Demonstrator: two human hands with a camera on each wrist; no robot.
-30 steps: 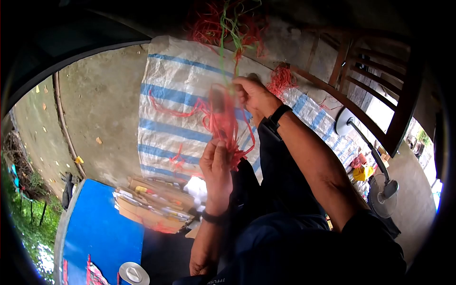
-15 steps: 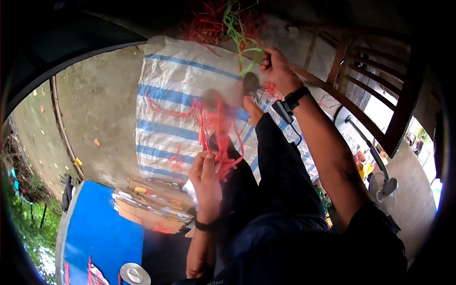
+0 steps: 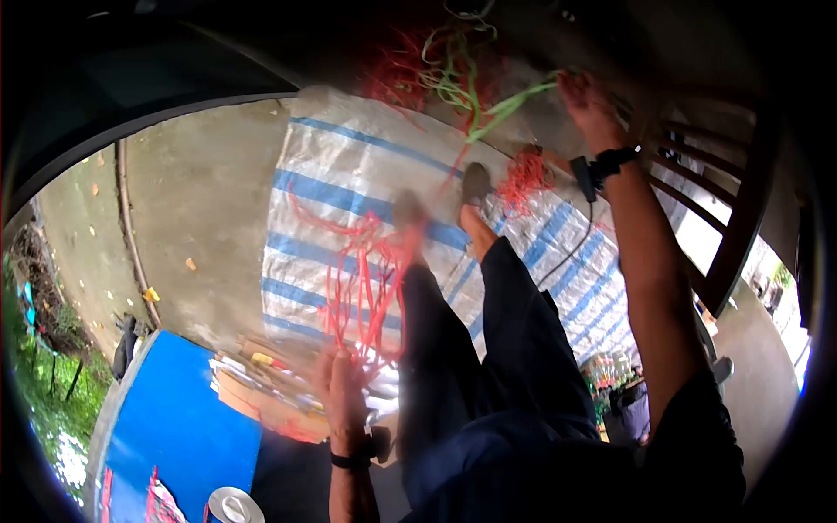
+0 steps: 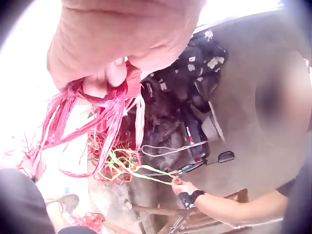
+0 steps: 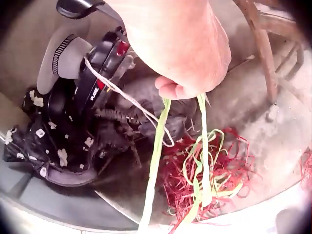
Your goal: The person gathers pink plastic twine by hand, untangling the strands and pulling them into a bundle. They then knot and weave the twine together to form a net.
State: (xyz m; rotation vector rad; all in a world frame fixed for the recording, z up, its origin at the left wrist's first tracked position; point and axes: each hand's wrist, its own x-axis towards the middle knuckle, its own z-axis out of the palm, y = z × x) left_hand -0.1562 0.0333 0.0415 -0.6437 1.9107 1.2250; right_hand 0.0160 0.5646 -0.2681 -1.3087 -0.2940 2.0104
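My left hand (image 3: 342, 388) grips a loose bundle of pink plastic string (image 3: 370, 288), its loops hanging out over the striped sheet. In the left wrist view, curled fingers (image 4: 109, 75) hold the bundle's gathered end. My right hand (image 3: 593, 109) is stretched far forward to the right, holding green plastic string (image 3: 514, 105). Two green lengths run down from its fingers in the right wrist view, towards a tangled heap of red string (image 5: 234, 163) with more green strands through it. A smaller red string pile (image 3: 526, 181) lies beside the right foot.
A white and blue striped sheet (image 3: 349, 148) lies under the feet. A wooden chair (image 3: 745, 174) stands at the right. Stacked flattened cardboard (image 3: 279, 397) sits beside a blue board (image 3: 179, 418) at lower left. A motorbike with a hat (image 5: 68, 58) on it stands near the heap.
My right hand has moved forward and right, drawing the green string out from near the pink bundle. My left hand has moved down and left with the pink string.
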